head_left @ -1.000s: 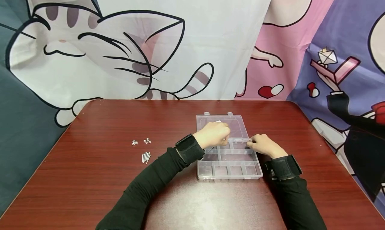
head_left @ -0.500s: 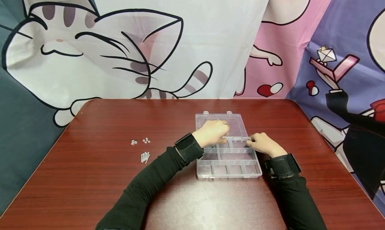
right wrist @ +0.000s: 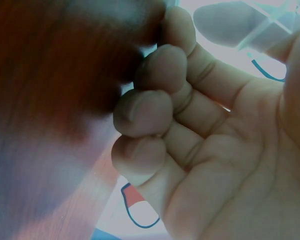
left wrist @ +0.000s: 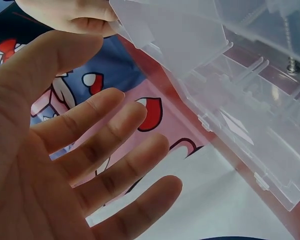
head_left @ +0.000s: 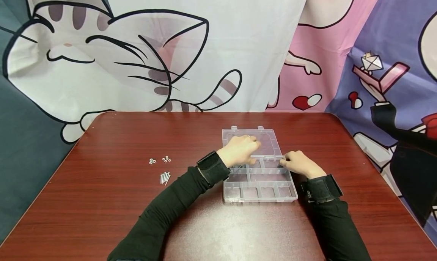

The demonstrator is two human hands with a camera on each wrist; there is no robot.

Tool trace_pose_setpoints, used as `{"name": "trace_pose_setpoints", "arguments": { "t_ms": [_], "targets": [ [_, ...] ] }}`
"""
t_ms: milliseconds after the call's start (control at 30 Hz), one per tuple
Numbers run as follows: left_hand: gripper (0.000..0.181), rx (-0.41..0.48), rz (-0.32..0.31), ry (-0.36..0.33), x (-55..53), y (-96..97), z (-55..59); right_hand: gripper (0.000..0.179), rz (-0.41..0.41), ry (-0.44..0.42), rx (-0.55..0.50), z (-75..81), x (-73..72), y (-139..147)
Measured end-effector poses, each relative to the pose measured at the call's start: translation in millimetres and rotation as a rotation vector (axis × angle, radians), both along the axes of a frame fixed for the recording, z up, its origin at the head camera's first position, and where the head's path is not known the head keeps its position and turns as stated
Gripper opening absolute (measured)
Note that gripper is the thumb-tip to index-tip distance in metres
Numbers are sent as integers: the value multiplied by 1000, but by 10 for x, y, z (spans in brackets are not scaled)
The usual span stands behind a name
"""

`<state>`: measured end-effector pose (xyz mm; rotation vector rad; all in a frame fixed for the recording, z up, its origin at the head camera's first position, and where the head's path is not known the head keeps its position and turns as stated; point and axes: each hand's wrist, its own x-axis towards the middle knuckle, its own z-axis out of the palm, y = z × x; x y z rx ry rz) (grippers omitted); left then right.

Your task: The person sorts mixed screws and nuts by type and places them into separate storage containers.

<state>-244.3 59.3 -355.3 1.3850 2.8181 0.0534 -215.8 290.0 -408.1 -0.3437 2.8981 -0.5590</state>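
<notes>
A clear plastic compartment box (head_left: pixel 261 199) lies on the table with its lid (head_left: pixel 271 141) folded back, away from the person. Over its far left compartments hovers my left hand (head_left: pixel 238 150), hiding part of them. In the left wrist view that hand's fingers (left wrist: pixel 110 175) are spread and relaxed, and nothing is in them. A metal screw (left wrist: pixel 291 64) shows through the clear plastic there. My right hand (head_left: pixel 302 164) holds the box's right edge near the hinge. Its curled fingers (right wrist: pixel 145 112) show in the right wrist view; the thumb's contact is blurred.
To the left of the box lie several loose screws (head_left: pixel 165 178). Just beyond them sit two small groups of metal rings, one cluster (head_left: pixel 152 161) left of the other cluster (head_left: pixel 166 159); whether nuts or washers is too small to tell. A printed cloth (head_left: pixel 259 44) hangs behind the table (head_left: pixel 191 139).
My left hand's fingers have loosened and spread from a more curled pose, and the hand has shifted slightly left. The right hand keeps its hold on the box.
</notes>
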Motion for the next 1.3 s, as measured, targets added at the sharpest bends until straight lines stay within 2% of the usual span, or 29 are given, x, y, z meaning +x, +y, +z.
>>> {"name": "trace_pose_setpoints", "arguments": {
  "t_ms": [433, 600, 1033, 1300],
  "targets": [
    [47, 19, 36, 6, -31, -173, -3, 27, 1, 5, -5, 0, 23, 0],
    [50, 38, 70, -17, -69, -276, -21, 27, 6, 17, -2, -6, 30, 13],
    [46, 86, 193, -21, -246, -758, -24, 26, 5, 5, -11, -2, 11, 8],
    [46, 133, 280, -80, -296, -1155, -46, 27, 17, 6, -14, -23, 2, 13]
  ]
}}
